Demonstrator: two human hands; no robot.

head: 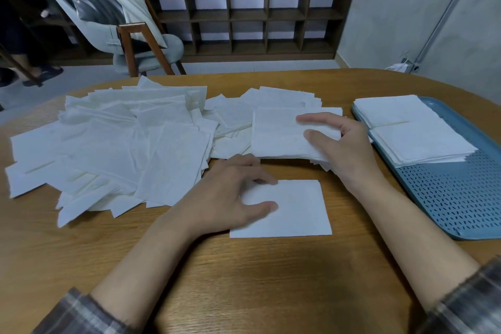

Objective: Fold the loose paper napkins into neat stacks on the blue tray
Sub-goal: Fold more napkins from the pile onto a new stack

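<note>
Left hand isn't gripping anything, just thumb and fingers spread, pressing a folded napkin flat on the table right in front. Right hand reaches further out, thumb and forefinger apart and resting on the top sheet of the loose pile. Two stacks sit at the far end of the blue tray, off to the right.

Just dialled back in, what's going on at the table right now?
A person is folding white paper napkins at a wooden table. The left hand presses a folded white napkin flat in front of them. The right hand lies on the top sheet of the middle napkin pile; whether it grips that sheet is unclear. Two stacks of folded napkins sit on the blue perforated plastic tray at right, and a big loose heap lies at left.
</note>
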